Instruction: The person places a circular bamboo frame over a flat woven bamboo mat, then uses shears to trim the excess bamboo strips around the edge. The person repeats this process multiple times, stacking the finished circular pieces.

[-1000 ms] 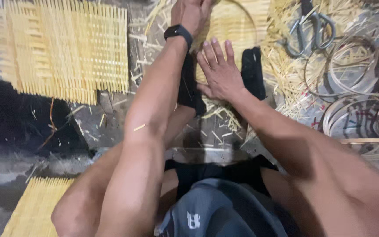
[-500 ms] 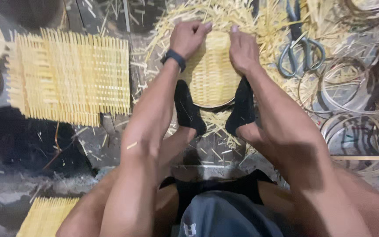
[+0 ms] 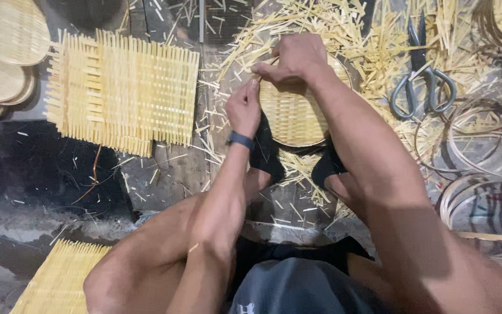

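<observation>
Hands: left hand (image 3: 243, 109) & right hand (image 3: 297, 58) both pinching round woven bamboo tray (image 3: 294, 116) rim.

No packages, labels, signs or screens in view, only woven bamboo work, loose strips, rings and shears on the floor

Bare arms, no sleeves — a dark band (image 3: 240, 139) strapped at the left wrist. Black socks (image 3: 266, 156) on both feet. Dark shorts (image 3: 297, 256) and a grey top (image 3: 297, 288) with a small pale mark — nothing worn on either hand.
</observation>
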